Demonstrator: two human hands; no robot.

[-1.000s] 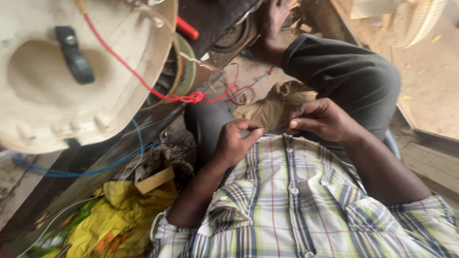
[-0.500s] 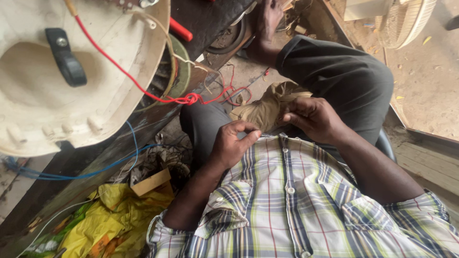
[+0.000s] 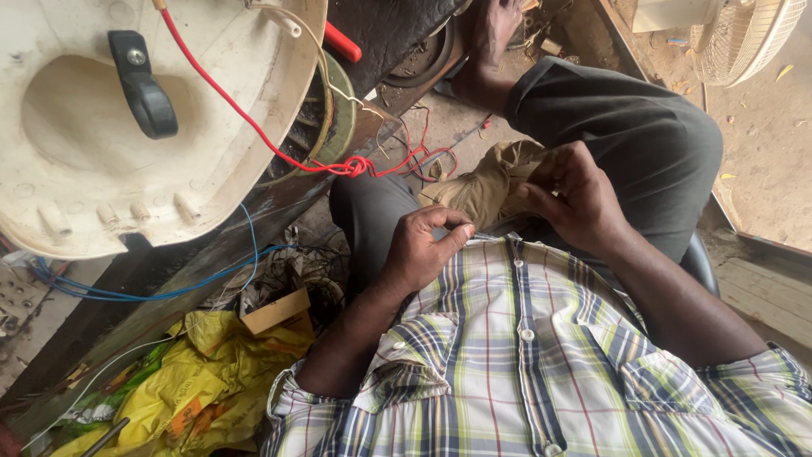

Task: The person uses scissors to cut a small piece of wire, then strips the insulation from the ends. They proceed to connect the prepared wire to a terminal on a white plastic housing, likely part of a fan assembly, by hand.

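The tan cloth (image 3: 484, 184) lies bunched in the lap, between the two hands and just above the hem of the plaid shirt (image 3: 516, 372). The right hand (image 3: 577, 196) is on it, fingers curled over its right edge and pinching what looks like a fold; the left hand (image 3: 423, 250) sits just below and to the left, fingers closed with the thumb pressed to the fingertips, apparently nipping something very thin at the shirt's edge, though I cannot tell what. I judge the step in hand to be fine work at the cloth: something small is being held or drawn between the two hands. I think the next move calls for a steady pinch from both hands and a short, careful pull, with the cloth kept from sliding off the knee. A red wire (image 3: 254, 127) runs from the cream fan housing (image 3: 101, 186) down to a knot near the cloth, well clear of the fingers. Blue wires (image 3: 169, 288) and a yellow bag (image 3: 203, 381) lie lower left. Much is hard to read: whatever the left fingertips hold is too thin to see, the cloth's far side is behind the right hand, the housing is cut off at the frame's edge, and the foot near the top is partly out of view.
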